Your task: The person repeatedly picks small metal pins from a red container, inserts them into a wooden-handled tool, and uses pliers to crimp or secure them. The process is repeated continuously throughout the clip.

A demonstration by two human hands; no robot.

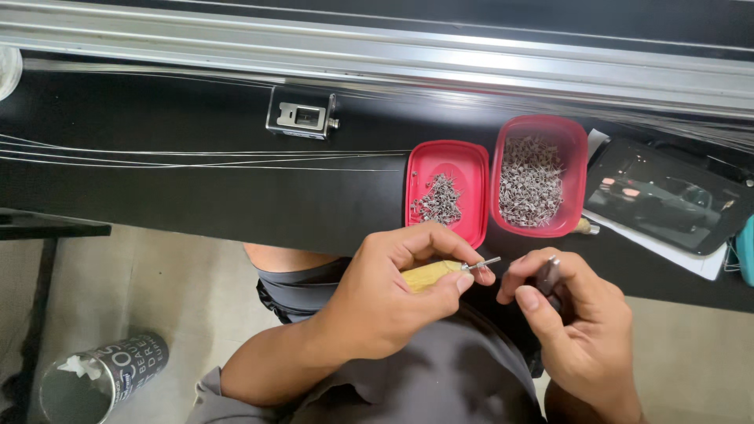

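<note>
Head view: looking down at two hands over a lap, at the near edge of a black table.
Wooden tool: the small tool with a pale wooden handle (428, 275) is near the middle, just off the near edge of the table. A thin metal tip sticks out of its right end and points to the right.
Left hand: the left hand (397, 294) grips the wooden handle. Its fingers are curled tight around it, with the thumb under and a finger on top near the tip.
Right hand: the right hand (577, 326) is just to the right of the tip. Its thumb and fingers pinch a small dark metal piece (548, 275). I cannot tell if the tip touches it.
Red lid: a flat red lid (463, 169) lies on the table, just beyond the left hand. It has a small heap of tiny metal bits in it.
Red box: a deeper red box (581, 149) sits touching the lid on its right. It is full of the same tiny metal bits.
Phone: a dark phone (667, 196) lies on white paper, to the right of the box.
Metal block: a small shiny block (301, 115) sits far and to the left, with thin wires running under it.
Rail: a long silver rail (393, 51) runs along the far side.
Can: an open can (98, 377) stands on the floor, near and left.
</note>
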